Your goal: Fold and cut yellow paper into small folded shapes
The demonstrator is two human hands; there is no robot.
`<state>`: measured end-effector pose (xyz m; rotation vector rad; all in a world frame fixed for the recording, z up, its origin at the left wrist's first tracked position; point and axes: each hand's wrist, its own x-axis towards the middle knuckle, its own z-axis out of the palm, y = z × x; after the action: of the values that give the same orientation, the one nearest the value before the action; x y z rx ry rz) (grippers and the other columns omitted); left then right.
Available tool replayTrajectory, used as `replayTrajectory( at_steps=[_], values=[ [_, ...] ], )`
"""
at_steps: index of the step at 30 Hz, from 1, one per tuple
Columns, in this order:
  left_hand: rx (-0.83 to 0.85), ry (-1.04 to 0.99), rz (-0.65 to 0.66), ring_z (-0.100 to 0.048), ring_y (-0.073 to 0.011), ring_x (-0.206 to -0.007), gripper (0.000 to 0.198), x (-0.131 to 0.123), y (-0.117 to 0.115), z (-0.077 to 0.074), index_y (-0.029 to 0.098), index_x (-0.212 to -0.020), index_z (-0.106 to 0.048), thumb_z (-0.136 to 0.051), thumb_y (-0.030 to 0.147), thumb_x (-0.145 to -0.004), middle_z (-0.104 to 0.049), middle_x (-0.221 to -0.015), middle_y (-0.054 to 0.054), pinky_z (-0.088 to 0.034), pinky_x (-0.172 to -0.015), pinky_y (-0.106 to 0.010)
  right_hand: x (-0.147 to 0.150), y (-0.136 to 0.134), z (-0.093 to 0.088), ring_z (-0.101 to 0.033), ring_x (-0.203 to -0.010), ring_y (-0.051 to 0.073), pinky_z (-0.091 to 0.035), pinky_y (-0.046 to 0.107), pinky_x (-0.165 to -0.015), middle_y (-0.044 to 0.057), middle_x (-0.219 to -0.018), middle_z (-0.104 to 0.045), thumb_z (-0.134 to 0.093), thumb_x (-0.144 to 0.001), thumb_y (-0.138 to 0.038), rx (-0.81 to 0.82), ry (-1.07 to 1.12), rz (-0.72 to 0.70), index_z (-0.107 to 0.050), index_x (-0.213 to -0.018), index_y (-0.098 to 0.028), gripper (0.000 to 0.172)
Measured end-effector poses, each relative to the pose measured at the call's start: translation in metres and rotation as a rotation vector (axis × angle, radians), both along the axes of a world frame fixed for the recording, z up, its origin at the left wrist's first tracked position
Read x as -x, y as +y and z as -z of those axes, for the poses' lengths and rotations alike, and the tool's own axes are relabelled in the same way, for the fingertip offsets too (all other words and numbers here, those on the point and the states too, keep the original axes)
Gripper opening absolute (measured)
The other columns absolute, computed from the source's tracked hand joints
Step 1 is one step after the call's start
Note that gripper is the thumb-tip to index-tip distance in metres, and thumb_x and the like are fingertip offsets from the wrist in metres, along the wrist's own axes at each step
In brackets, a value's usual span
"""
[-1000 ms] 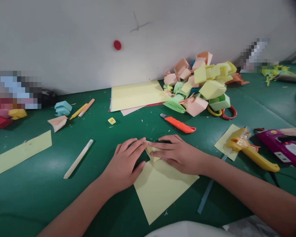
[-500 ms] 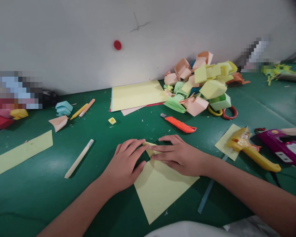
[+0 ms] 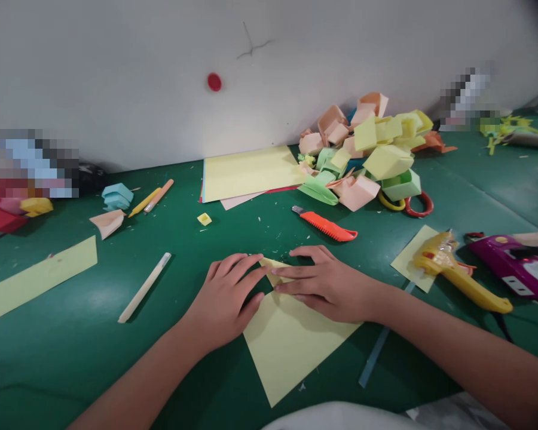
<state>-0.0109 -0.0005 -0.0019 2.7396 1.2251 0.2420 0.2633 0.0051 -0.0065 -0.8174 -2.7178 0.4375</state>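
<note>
A pale yellow sheet of paper [image 3: 296, 349] lies on the green table in front of me, one corner pointing toward me. Its far part is folded over, with the flap partly under my fingers. My left hand [image 3: 233, 298] rests at the paper's left edge, fingers stretched out and fingertips on the fold. From the other side my right hand [image 3: 323, 280] lies across the folded part, its fingers spread and pressing on the paper. Beyond the hands lies an orange utility knife [image 3: 325, 226]. A rolled paper stick [image 3: 144, 288] is left of my left hand.
Folded paper boxes [image 3: 363, 155] are heaped at the back right, near scissors [image 3: 419, 205]. A yellow glue gun [image 3: 461, 272] and a purple power strip [image 3: 515, 263] stand right. Stacked paper sheets [image 3: 251, 173] lie by the wall; a yellow strip [image 3: 40, 279] is left.
Almost nothing differs. My right hand has shifted very slightly over the fold, while the left hand and paper stay in place.
</note>
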Motion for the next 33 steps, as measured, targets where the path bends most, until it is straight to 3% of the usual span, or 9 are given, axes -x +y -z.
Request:
replayTrajectory(
  at_steps=[11, 33],
  values=[
    [-0.016, 0.001, 0.009, -0.044, -0.0318, -0.138, 0.041, 0.0006, 0.0002, 0.0, 0.026, -0.14, -0.055, -0.046, 0.031, -0.1, -0.052, -0.151, -0.007, -0.042, -0.106, -0.051, 0.0002, -0.0016, 0.0012, -0.039, -0.139, 0.033, -0.04, 0.057, -0.107, 0.003, -0.15, -0.055, -0.054, -0.099, -0.024, -0.045, -0.014, -0.005, -0.059, -0.141, -0.031, 0.043],
    [-0.012, 0.059, 0.013, -0.038, -0.0291, -0.147, 0.043, 0.0028, 0.001, 0.0019, 0.029, -0.145, -0.05, -0.041, 0.034, -0.104, -0.046, -0.156, -0.004, -0.037, -0.107, -0.048, -0.0012, -0.0014, -0.0001, -0.035, -0.139, 0.033, -0.036, 0.056, -0.108, -0.002, -0.156, -0.048, -0.048, -0.102, -0.026, 0.003, -0.058, -0.013, -0.057, -0.142, -0.031, 0.042]
  ],
)
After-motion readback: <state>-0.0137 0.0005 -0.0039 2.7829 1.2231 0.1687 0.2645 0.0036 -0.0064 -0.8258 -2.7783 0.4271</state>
